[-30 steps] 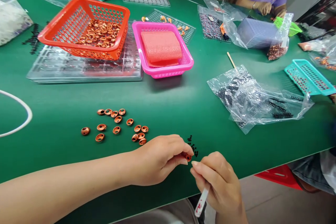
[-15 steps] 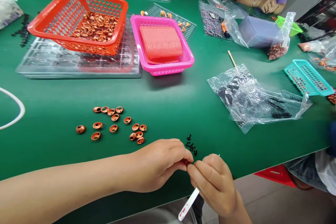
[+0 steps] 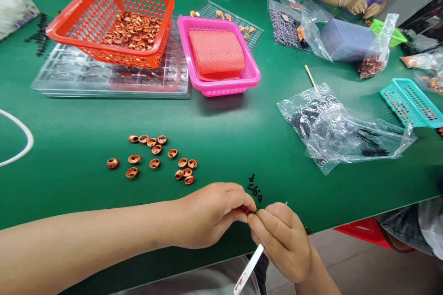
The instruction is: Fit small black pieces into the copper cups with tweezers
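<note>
My left hand (image 3: pixel 216 214) is closed in a pinch on a small reddish-brown piece (image 3: pixel 248 212), mostly hidden by the fingertips. Touching it from the right is my right hand (image 3: pixel 284 242), its fingers closed around a slim white tool like tweezers (image 3: pixel 248 271). The tool's flat, red-stained end points down toward me, and a thin tip shows above the knuckles. Just beyond both hands lie several tiny black parts (image 3: pixel 255 190) in a loose cluster. Several copper-coloured cup-shaped parts with holes (image 3: pixel 154 163) are scattered on the green table to the left.
An orange basket (image 3: pixel 110 57) of copper parts rests on stacked clear trays (image 3: pixel 114 85). Beside it stands a pink basket (image 3: pixel 224 87) with red foam (image 3: pixel 218 53). Clear bags of black parts (image 3: pixel 332 124) lie to the right. Across the table are a co-worker's hands (image 3: pixel 362 7).
The view has shifted slightly, so the table items sit a little further right. Both my hands keep the same hold. Across the table, the co-worker's hands have moved apart, showing a white stick.
</note>
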